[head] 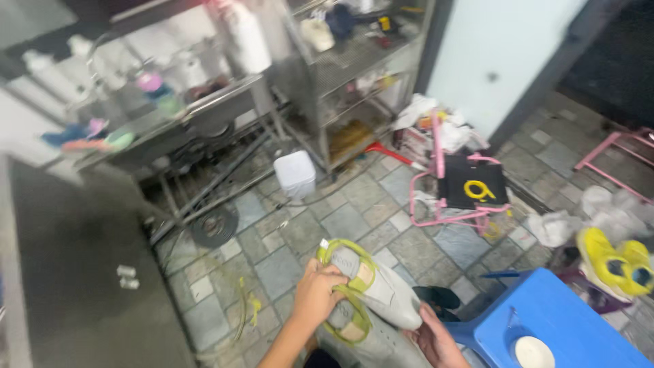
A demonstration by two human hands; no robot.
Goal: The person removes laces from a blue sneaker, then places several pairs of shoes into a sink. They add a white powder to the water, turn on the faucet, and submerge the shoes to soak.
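Both hands grip the grey shoe (381, 289): left hand (317, 294) closed around its green-edged heel, right hand (436, 341) cupping the toe; next, I'd judge, turning it needs firm hold.

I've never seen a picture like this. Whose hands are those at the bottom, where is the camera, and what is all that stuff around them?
There is no machine here. The one picture comes from a camera worn on a person's head, looking down, so the hands at the bottom are that person's own. The left hand grips a grey shoe with a yellow-green rim from above, near its opening. The right hand supports it from below at the toe end. So both hands are on the same shoe.

Around them is a tiled floor. At the right stands a blue plastic stool with a small white round thing on it, and beyond it a yellow shoe. Further off are a pink metal frame, a white box and metal shelves with bottles; that part is blurred.
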